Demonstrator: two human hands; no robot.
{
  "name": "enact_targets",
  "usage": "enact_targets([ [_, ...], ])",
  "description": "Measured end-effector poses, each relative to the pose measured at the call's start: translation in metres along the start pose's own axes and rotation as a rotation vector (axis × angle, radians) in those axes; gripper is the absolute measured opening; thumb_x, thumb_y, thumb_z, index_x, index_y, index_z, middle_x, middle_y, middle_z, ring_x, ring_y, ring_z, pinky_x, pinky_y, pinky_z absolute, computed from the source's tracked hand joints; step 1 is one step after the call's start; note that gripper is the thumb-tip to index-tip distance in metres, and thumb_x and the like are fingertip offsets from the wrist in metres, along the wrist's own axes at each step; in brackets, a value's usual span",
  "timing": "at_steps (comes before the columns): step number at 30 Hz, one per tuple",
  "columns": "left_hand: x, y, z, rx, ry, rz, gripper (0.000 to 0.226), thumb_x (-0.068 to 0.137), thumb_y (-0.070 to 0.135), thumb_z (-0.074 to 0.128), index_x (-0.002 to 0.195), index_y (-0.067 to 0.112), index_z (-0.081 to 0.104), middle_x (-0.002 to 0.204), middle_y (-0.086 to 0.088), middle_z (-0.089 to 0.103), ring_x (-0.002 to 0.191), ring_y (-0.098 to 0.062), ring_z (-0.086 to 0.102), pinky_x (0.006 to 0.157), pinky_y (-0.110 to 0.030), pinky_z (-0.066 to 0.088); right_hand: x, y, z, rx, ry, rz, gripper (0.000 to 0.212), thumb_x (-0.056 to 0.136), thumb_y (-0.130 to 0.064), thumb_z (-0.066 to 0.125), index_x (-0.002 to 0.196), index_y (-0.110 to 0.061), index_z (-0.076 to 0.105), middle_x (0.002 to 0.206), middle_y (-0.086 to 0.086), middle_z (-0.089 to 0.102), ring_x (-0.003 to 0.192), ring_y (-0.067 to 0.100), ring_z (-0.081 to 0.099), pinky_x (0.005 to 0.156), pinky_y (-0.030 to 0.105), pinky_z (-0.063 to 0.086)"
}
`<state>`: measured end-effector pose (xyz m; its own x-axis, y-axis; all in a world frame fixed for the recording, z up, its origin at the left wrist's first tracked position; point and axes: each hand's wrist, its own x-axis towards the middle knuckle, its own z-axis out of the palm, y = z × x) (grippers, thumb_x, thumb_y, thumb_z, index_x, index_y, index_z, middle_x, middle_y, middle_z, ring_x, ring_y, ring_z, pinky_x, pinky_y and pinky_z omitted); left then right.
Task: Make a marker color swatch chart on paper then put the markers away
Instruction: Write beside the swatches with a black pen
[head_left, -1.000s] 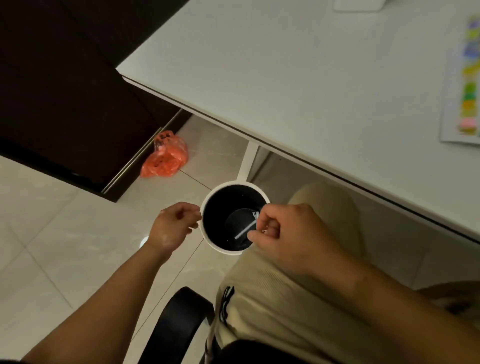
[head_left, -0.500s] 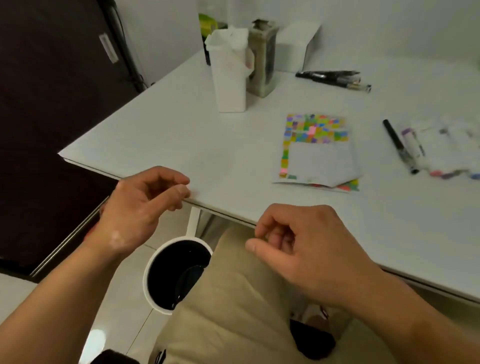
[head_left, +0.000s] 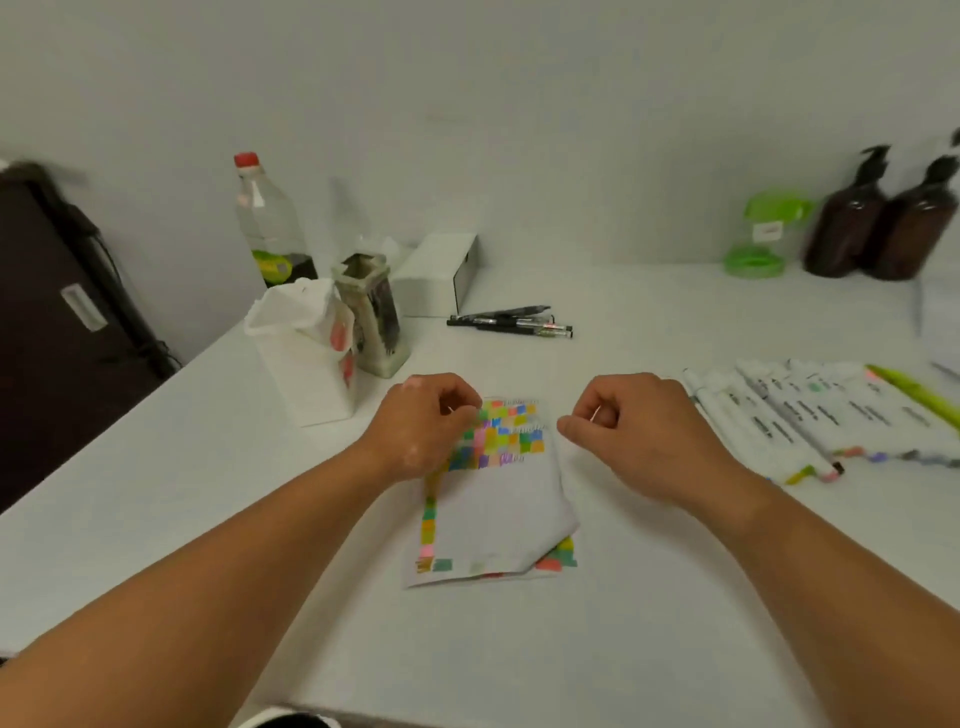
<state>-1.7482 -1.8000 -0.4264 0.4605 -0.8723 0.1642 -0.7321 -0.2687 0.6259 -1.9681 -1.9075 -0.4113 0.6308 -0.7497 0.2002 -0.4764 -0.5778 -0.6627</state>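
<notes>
Left hand: the left hand (head_left: 423, 423) hangs over the upper left corner of the swatch chart (head_left: 496, 512) at frame centre. Its fingers are curled in with nothing visible between them. I cannot tell whether it touches the paper.
Right hand: the right hand (head_left: 641, 431) is just right of the chart's top edge. Its fingers are curled against the thumb and appear to hold nothing.
Chart: it lies flat on the white table (head_left: 182, 499). Colour squares fill its top rows and left column, and a folded lower right corner shows more squares beneath. The large blank middle suggests that swatching may not be finished.
Markers: the row of markers (head_left: 810, 415) lies side by side at centre right, well apart from the chart. They are probably laid out so that each is easy to pick.
Likely step: both hands flank the chart, perhaps to straighten it or to reach for a marker.
Others: black pens (head_left: 511, 322) lie beyond the chart. A tissue box (head_left: 306, 364) stands at left.
</notes>
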Motion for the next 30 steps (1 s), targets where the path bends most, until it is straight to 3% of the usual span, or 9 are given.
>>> enact_targets([
  [4,0.07,-0.002,0.024,0.274,0.017,0.062,0.024,0.096,0.017,0.055,0.116,0.023,0.068,0.114,0.002,0.066,0.094,-0.012,0.058,0.082,-0.02,0.043,0.011,0.024,0.014,0.062,0.114,0.049,0.018,0.085,-0.039,0.075,0.072,-0.031,0.066,0.059,-0.011,0.061,0.058,0.005,0.057,0.053,0.018,0.037],
  [8,0.128,0.003,0.043,0.45,-0.013,0.138,0.04,0.093,0.006,0.053,0.13,0.018,0.061,0.132,-0.005,0.058,0.117,-0.023,0.055,0.099,-0.03,0.046,0.006,0.039,0.018,0.166,0.174,0.039,0.015,0.084,-0.036,0.074,0.072,-0.034,0.065,0.062,-0.017,0.063,0.055,0.001,0.056,0.056,0.012,0.044],
  [14,0.177,0.023,0.071,0.715,-0.049,0.243,0.034,0.089,0.011,0.047,0.119,0.019,0.063,0.118,-0.005,0.057,0.106,-0.026,0.051,0.092,-0.043,0.046,0.01,0.043,0.018,0.169,0.169,0.004,0.012,0.086,-0.036,0.074,0.078,-0.034,0.065,0.066,-0.017,0.064,0.059,0.003,0.057,0.061,0.014,0.046],
  [22,0.181,0.026,0.081,0.635,-0.033,0.244,0.029,0.091,0.008,0.049,0.112,0.02,0.065,0.107,-0.007,0.059,0.094,-0.027,0.056,0.082,-0.041,0.051,0.009,0.042,0.022,0.138,0.143,-0.008,0.013,0.085,-0.04,0.073,0.079,-0.039,0.062,0.069,-0.018,0.066,0.058,0.003,0.058,0.053,0.013,0.044],
  [26,0.174,0.025,0.078,0.559,-0.066,0.231,0.033,0.092,0.003,0.056,0.12,0.017,0.062,0.115,-0.009,0.062,0.093,-0.023,0.055,0.077,-0.029,0.045,0.008,0.04,0.019,0.148,0.134,0.0,0.011,0.086,-0.04,0.073,0.081,-0.038,0.063,0.071,-0.018,0.065,0.06,0.002,0.058,0.055,0.014,0.041],
  [30,0.159,0.027,0.067,0.475,-0.107,0.211,0.038,0.093,0.003,0.057,0.13,0.014,0.058,0.117,-0.008,0.068,0.101,-0.022,0.062,0.088,-0.028,0.05,0.007,0.039,0.016,0.134,0.135,0.006,0.009,0.087,-0.04,0.074,0.084,-0.037,0.066,0.063,-0.011,0.064,0.062,0.001,0.058,0.057,0.013,0.04],
])
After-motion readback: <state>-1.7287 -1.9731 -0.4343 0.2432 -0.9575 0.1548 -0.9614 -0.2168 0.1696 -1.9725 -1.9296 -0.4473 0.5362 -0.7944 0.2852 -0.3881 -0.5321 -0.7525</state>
